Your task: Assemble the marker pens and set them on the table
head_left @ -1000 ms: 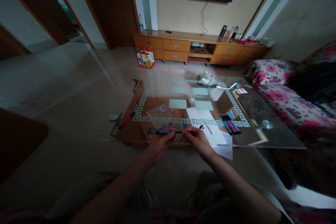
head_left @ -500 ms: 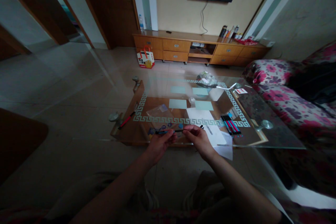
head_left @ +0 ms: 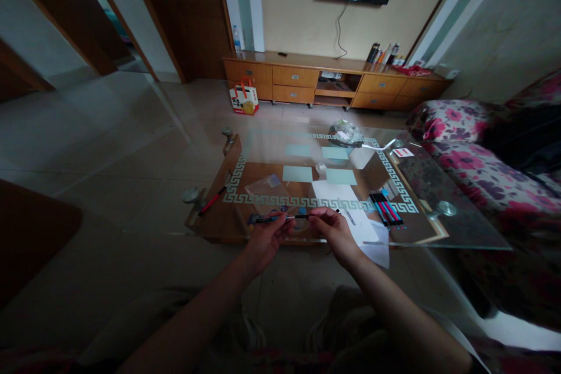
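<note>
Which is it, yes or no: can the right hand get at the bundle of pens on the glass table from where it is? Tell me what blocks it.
Probably yes. The bundle of pens lies uncovered on the glass table, to the right of the right hand, with only white paper lying flat between. That hand is pinching a thin pen with the left hand, so it is occupied.

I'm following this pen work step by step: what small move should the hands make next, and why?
Probably draw the hands apart along the pen's axis. The left hand grips the barrel and the right hand pinches its other end, held level above the glass table, as if separating or refitting a part.
</note>
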Available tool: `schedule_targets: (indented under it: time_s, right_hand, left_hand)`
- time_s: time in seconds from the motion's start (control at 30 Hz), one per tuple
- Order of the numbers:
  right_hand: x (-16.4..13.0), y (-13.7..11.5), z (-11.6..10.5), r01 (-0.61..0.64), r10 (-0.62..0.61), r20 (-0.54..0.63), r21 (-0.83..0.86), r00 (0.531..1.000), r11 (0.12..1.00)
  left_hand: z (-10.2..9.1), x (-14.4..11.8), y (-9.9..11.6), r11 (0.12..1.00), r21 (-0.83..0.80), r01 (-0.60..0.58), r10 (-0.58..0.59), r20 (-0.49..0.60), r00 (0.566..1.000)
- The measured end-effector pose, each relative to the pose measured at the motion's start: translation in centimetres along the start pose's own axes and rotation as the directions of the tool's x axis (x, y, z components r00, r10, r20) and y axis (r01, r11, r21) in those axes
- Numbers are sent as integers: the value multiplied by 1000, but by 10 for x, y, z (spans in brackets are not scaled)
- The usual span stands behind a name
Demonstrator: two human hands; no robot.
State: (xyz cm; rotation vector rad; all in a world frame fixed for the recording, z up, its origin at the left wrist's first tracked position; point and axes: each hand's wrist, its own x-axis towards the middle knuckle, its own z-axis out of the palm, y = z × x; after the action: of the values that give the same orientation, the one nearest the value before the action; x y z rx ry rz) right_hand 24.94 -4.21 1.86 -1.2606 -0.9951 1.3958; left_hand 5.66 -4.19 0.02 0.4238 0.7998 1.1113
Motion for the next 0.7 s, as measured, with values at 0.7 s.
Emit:
schedule_targets:
  time_s: [0.7]
  right_hand:
    - [7,3,-10,92,-98,-113,-51,989,994]
  left_hand:
    - [-7,6,0,995,-100,23,-29,-65,997]
